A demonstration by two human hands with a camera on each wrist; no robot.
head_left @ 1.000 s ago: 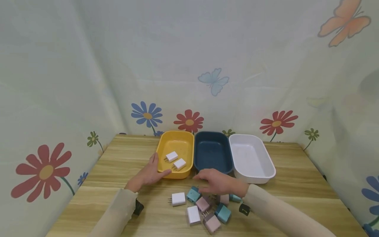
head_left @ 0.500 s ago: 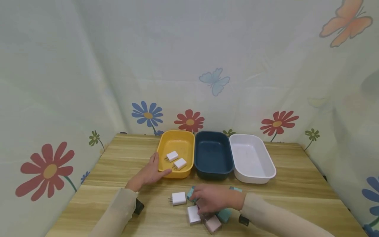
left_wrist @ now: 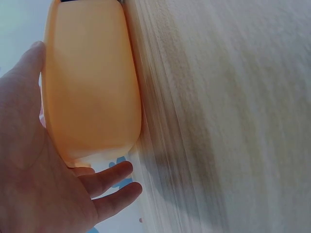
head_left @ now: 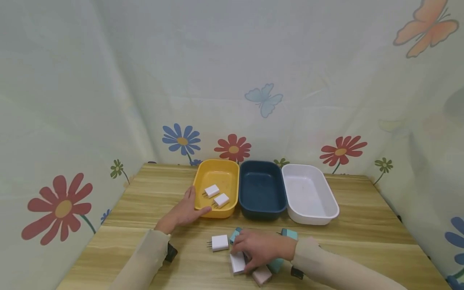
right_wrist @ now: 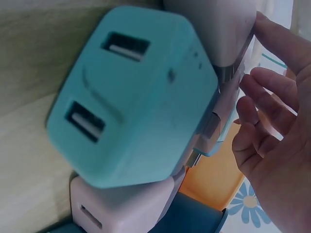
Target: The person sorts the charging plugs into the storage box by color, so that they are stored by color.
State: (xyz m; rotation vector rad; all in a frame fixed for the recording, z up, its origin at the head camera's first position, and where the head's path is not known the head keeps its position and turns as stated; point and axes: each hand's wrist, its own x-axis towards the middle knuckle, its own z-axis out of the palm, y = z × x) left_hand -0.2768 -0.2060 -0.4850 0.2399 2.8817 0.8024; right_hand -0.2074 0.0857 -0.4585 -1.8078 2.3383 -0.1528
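My left hand (head_left: pixel 183 211) rests at the near left corner of the yellow bin (head_left: pixel 201 173), thumb on its near rim and the other fingers stretched along its left side. Two white USB chargers (head_left: pixel 212 191) lie inside that bin. On the table, my right hand (head_left: pixel 261 246) pinches a white USB charger (head_left: pixel 237 264) between thumb and fingers. Around it lie a pink charger (head_left: pixel 262 276), a teal charger (right_wrist: pixel 131 97) and another teal charger (head_left: pixel 235 235). The hand partly covers the pile. Another white charger (head_left: pixel 219 243) lies to the left.
A dark blue bin (head_left: pixel 262 189) and a white bin (head_left: pixel 309 195) stand in a row to the right of the yellow one. A teal charger (head_left: pixel 289 233) lies beside the right wrist. A flowered cloth (head_left: pixel 297 80) hangs behind the wooden table (head_left: pixel 362 225).
My right hand has come down from near the dark blue bin onto the pile of chargers, and its fingers have closed around a white one. The left hand stays on the yellow bin.
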